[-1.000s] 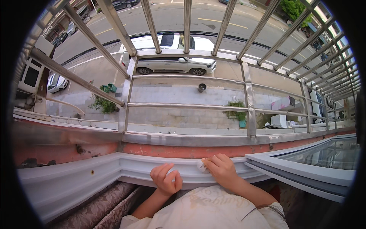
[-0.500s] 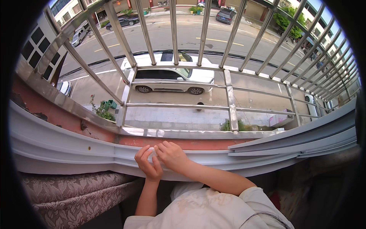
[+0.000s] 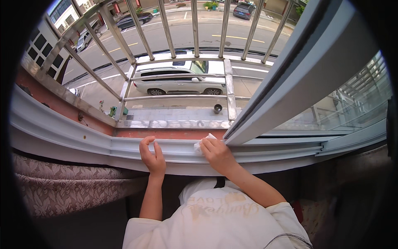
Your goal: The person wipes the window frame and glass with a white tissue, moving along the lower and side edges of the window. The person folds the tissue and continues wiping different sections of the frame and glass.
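Observation:
My right hand [image 3: 218,157] is closed on a crumpled white tissue [image 3: 200,147]. It holds the tissue against the pale window track [image 3: 178,148], close to the lower corner of the window sash [image 3: 265,99]. To the left, my left hand [image 3: 153,156] is raised at the same track, with its fingers curved and its thumb apart. Nothing shows in that hand. A gap of bare track lies between the two hands.
Metal security bars [image 3: 195,29] stand beyond the sill, with a reddish ledge [image 3: 166,133] at their foot. Below, a white car [image 3: 178,85] is parked by the road. A patterned cushioned edge [image 3: 74,186] lies at lower left, inside the window.
My hands, together before, are now apart; the right one has moved right along the track with the tissue. The window sash has come into view on the right as the view shifted.

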`<state>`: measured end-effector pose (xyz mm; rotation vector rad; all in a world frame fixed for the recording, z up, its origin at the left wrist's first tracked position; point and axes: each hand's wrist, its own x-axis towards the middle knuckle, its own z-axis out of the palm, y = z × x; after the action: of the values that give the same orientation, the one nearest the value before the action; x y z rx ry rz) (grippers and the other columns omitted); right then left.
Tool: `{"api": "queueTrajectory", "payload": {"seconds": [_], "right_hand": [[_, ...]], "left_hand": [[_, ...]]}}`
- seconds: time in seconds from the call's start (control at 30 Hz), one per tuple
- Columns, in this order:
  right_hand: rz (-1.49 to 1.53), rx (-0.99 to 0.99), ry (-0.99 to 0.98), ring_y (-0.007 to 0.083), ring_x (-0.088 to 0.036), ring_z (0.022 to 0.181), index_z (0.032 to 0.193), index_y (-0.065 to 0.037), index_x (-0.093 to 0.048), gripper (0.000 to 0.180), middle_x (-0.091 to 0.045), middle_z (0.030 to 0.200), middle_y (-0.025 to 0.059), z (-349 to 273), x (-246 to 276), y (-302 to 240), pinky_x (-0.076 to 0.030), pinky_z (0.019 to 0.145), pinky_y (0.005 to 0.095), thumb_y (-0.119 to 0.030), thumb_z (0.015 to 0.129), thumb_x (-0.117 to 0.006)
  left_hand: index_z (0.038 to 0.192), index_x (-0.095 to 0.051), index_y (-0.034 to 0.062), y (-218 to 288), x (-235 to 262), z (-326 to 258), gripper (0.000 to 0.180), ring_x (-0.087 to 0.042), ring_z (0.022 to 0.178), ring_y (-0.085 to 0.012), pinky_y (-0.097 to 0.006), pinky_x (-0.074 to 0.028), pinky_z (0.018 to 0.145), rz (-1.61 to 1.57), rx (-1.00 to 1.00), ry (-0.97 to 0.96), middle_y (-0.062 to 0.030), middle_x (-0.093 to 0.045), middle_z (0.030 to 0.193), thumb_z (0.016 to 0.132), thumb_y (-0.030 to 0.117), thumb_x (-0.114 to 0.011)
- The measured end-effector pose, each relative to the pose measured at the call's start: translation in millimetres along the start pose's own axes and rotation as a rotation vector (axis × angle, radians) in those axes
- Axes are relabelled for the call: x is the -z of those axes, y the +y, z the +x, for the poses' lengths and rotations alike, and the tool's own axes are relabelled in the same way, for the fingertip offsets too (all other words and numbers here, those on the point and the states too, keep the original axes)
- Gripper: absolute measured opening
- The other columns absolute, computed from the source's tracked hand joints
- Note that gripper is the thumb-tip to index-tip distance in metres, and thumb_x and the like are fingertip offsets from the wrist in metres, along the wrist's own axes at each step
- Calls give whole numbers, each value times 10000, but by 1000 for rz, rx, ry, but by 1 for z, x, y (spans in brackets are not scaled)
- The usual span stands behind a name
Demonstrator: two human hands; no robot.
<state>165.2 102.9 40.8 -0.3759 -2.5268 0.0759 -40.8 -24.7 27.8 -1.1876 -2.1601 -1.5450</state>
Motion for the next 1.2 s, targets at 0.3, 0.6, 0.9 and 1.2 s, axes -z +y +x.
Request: {"api": "queueTrajectory", "payload": {"seconds": [0.3, 0.6, 0.9, 1.2], "right_hand": [[445, -514, 252, 294, -678, 892, 1043, -67, -687, 278, -694, 1006, 115, -80, 50, 13, -548, 736, 380, 35, 785, -657], [-18, -464, 170, 294, -644, 914, 991, -31, -701, 239, -687, 987, 101, -110, 93, 45, -516, 780, 398, 55, 774, -654], [43, -114, -40, 307, -592, 1121, 1226, -17, -626, 428, -612, 1214, 202, -64, 23, -1, -489, 980, 400, -143, 823, -696], [111, -67, 11, 293, -603, 1198, 1234, -24, -629, 410, -621, 1291, 158, -71, 22, 1, -474, 1047, 414, -76, 828, -669]], "left_hand": [[931, -620, 19, 92, -35, -45, 130, -635, 856, -262, -339, -499, 789, -315, 52, -421, -103, -652, 897, 840, -73, -603], [988, -657, 59, 106, -61, -56, 180, -604, 982, -304, -439, -430, 916, -29, -134, -442, -88, -664, 995, 811, 41, -683], [1138, -643, 41, 90, -45, -79, 290, -589, 1123, -323, -456, -404, 1018, 134, -149, -336, -123, -657, 1161, 849, 62, -652], [1139, -648, 33, 69, -24, -78, 281, -570, 1180, -339, -464, -399, 1028, 195, -134, -305, -135, -649, 1197, 862, 44, -605]]}}
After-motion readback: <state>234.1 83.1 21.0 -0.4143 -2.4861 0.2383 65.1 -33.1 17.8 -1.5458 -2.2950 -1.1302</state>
